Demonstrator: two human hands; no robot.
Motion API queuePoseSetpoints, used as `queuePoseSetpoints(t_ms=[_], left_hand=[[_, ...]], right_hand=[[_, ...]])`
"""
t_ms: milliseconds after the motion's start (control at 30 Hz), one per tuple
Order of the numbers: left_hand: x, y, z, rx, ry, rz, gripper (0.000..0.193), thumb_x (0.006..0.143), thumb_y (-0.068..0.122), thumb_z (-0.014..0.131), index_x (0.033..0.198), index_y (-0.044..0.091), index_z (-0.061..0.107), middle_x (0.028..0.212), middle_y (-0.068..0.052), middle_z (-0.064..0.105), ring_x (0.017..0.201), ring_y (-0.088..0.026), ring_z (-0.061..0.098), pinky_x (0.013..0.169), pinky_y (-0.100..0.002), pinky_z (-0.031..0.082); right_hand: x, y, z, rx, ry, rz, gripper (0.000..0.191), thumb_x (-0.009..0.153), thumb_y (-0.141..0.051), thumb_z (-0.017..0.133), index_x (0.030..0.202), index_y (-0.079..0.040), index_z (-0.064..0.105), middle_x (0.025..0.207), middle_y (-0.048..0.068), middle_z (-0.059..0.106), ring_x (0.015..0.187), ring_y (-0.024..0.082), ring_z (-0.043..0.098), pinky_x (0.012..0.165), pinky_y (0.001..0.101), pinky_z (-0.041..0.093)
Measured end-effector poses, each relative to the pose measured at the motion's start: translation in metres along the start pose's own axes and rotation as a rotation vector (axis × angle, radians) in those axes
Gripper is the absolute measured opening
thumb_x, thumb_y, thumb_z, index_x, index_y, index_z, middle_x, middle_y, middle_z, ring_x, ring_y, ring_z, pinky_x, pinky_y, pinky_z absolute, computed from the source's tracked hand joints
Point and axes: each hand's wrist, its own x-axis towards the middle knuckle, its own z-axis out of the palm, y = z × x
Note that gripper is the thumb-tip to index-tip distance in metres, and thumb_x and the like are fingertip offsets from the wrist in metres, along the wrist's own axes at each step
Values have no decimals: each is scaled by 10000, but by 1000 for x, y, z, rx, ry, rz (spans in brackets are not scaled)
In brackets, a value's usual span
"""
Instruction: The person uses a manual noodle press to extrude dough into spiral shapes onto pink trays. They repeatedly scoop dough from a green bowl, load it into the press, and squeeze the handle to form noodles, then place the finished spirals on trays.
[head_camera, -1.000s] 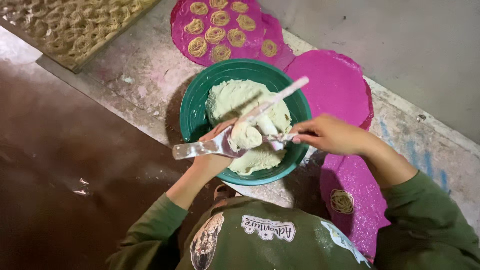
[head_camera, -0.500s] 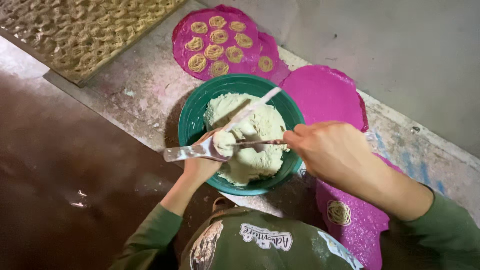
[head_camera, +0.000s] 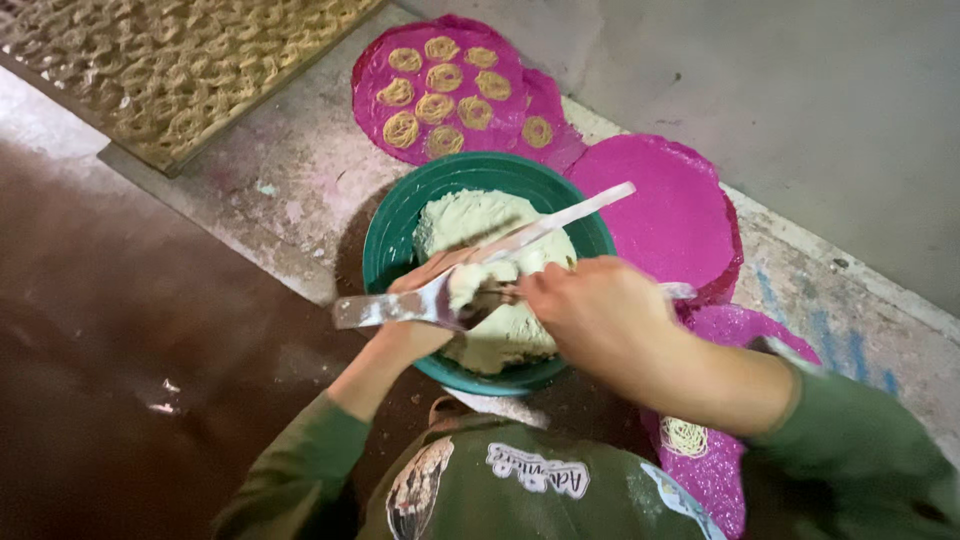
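Round green plastic bowl (head_camera: 395, 225) sat on the floor, filled with pale dough (head_camera: 480, 220). Left hand (head_camera: 425, 305) was closed around a flat metal spatula (head_camera: 480, 258) lying across the bowl, its blade loaded with dough. Right hand (head_camera: 600, 315) hovered over the dough beside it; its grip could not be told. Round pink mat (head_camera: 670, 210) lay just beside the bowl.

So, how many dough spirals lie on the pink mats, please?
12 spirals: eleven on the far mats beyond the bowl, one on the near mat; the right arm may hide more.
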Motion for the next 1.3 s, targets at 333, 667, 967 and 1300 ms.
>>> queuePoseSetpoints(t_ms=[333,667,967,1300], left_hand=[[2,-25,-4,-37,12,-264,515,848,266,773,1321,118,636,1302,-114,686,1200,-306,655,994,-402,532],[11,-15,15,-70,-81,-168,660,750,263,817,1339,57,601,1349,-151,645,1227,-336,621,1054,-410,480],[9,-27,-1,52,334,-281,520,876,181,770,1364,62,636,1317,-81,673,1199,-281,671,995,-386,562],[19,-40,-6,222,200,-231,660,713,265,830,1299,42,621,1557,-149,443,1274,-454,542,1004,-547,494]], right_hand=[[2,26,13,327,-11,167,158,889,-242,574,1013,-186,654,816,60,665,653,295,709,527,453,561],[57,-15,23,103,80,-55,153,831,-155,614,975,-108,638,855,93,677,707,278,717,603,417,578],[9,18,49,725,356,255,443,857,-45,635,1296,-108,652,1000,145,732,771,352,714,592,417,547],[17,-40,143,1510,281,115,486,991,-22,582,1474,-43,532,1391,206,680,1227,261,677,1061,381,500]])
